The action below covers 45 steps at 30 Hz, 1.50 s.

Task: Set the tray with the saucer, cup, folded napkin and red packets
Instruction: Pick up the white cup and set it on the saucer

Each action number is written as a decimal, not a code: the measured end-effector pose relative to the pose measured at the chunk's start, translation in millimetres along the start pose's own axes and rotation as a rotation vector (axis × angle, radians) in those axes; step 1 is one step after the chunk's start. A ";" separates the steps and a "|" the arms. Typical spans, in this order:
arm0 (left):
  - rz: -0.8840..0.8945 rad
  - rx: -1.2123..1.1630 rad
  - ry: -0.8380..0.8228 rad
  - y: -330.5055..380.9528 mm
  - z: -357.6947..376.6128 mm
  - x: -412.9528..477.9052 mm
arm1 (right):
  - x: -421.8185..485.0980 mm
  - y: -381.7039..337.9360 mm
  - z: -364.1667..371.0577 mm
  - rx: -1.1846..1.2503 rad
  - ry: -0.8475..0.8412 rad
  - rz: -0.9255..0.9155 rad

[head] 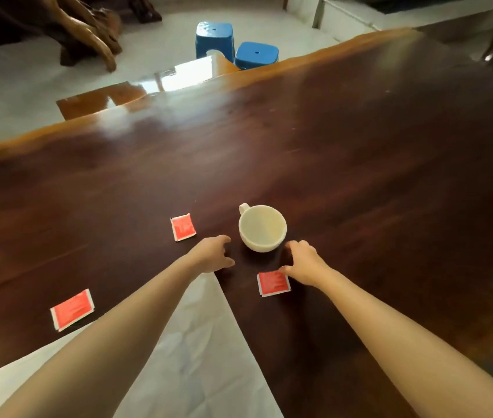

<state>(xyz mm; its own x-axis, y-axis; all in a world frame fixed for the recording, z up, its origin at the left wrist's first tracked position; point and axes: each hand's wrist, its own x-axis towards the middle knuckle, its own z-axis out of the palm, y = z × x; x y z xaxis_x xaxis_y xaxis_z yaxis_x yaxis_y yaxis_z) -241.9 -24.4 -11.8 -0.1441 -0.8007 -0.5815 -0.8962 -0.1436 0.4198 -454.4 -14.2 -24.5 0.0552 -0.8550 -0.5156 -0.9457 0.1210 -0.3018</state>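
Our left hand (pixel 212 254) and right hand (pixel 303 260), both half-curled and empty, flank the near side of the cup (pixel 262 228) on the tabletop (pixel 359 176).

Bright daylight is thrown from the far left, where a strong white glare is spread across the polished desk (pixel 299 152) and a lower glossy surface beside it. The near half of the desk is left darker, and a soft, short shadow is cast under the cup (pixel 262 228). Straight lines are bowed by the wide-angle lens (the desk's far edge is visibly curved), and the corners are smeared. Slight motion blur is seen overall; print on the red packets (pixel 182 227) cannot be read. The blue stools (pixel 215 39) are rendered softly.
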 end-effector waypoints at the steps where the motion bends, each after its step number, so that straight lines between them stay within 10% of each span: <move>1: 0.003 -0.004 0.024 2.5 -0.4 8.1 | 8.0 -0.2 -1.0 0.023 0.016 -0.010; 24: 0.081 -0.652 0.269 6.0 -17.9 -4.1 | 22.2 -43.4 -24.4 0.710 -0.040 -0.382; 45: -0.030 -0.913 0.892 -164.1 -98.7 -291.3 | -120.7 -329.6 -2.3 0.605 -0.243 -1.034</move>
<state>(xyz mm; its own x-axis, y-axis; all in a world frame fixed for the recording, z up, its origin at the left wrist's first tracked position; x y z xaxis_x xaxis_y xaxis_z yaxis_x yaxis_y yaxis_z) -11.4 175.0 157.5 0.5196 -0.8506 -0.0804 -0.2301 -0.2299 0.9456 -150.1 47.9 139.1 0.8124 -0.5787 0.0714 -0.1229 -0.2897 -0.9492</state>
